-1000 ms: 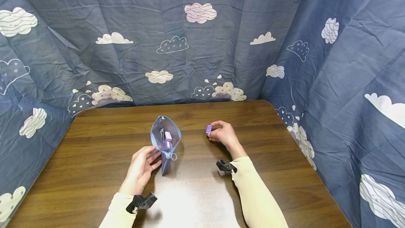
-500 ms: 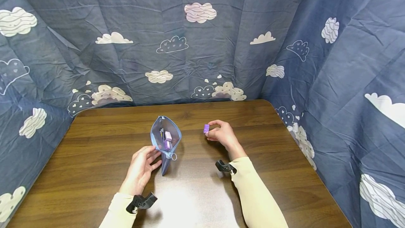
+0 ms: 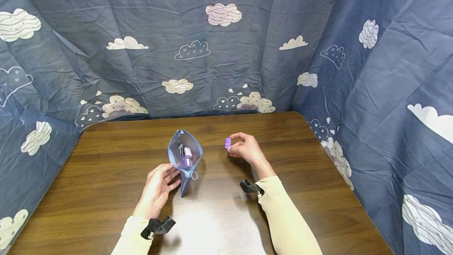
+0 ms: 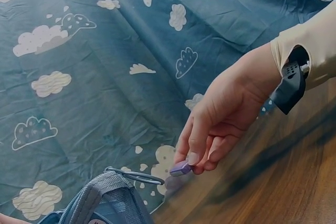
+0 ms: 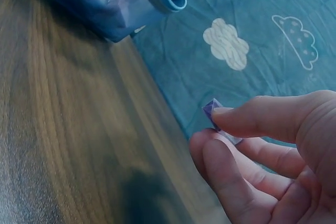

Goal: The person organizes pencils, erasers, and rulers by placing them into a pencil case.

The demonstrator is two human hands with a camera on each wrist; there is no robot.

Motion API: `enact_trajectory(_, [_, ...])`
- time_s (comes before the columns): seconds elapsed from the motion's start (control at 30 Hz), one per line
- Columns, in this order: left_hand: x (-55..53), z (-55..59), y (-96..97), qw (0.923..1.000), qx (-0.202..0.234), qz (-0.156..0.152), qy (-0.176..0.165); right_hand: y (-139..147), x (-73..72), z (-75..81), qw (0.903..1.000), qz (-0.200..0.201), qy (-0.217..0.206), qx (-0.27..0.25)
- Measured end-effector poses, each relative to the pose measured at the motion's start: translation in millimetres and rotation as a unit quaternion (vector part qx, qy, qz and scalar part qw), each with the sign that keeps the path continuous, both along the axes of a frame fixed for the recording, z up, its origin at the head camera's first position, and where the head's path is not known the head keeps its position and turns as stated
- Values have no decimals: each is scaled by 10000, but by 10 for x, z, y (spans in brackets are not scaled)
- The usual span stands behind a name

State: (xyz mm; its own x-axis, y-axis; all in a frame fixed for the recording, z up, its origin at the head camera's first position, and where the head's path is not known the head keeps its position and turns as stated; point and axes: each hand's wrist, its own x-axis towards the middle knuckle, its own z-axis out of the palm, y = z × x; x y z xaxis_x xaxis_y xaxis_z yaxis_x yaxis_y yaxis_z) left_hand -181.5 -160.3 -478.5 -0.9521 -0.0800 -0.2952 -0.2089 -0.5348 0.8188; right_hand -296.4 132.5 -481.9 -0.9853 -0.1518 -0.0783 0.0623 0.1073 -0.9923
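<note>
A blue zippered pencil case (image 3: 197,145) with see-through sides stands with its mouth spread. Inside it are pens (image 3: 182,150), a pale pinkish block (image 3: 188,152) and a purple piece (image 3: 186,163). My left hand (image 3: 157,190) holds the case at its near left edge. To the right of the case, my right hand (image 3: 247,150) pinches a small purple block (image 3: 227,143) between thumb and fingers, above the table. In the right wrist view, the block (image 5: 212,109) shows a pointed purple end past the thumb; the fingers partly cover it.
Both hands work over a brown wooden table (image 3: 116,160) with a bright glare patch near its front. A dark blue cloth (image 3: 247,50) printed with clouds hangs behind and beside it. A ring pull (image 3: 194,175) hangs at the case's near corner.
My right hand has moved a little to the left with the purple block, closer to the pencil case. The left hand and the case have stayed in place.
</note>
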Motion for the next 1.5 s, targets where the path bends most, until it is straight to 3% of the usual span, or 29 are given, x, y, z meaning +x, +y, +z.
enact_trajectory(0.77, [-13,-20,8,10000,71,23,57,-217,94,290,9944,406,655,722])
enact_trajectory(1.5, [-13,-21,5,10000,30,-2,51,-509,156,470,9814,799,1179,1285])
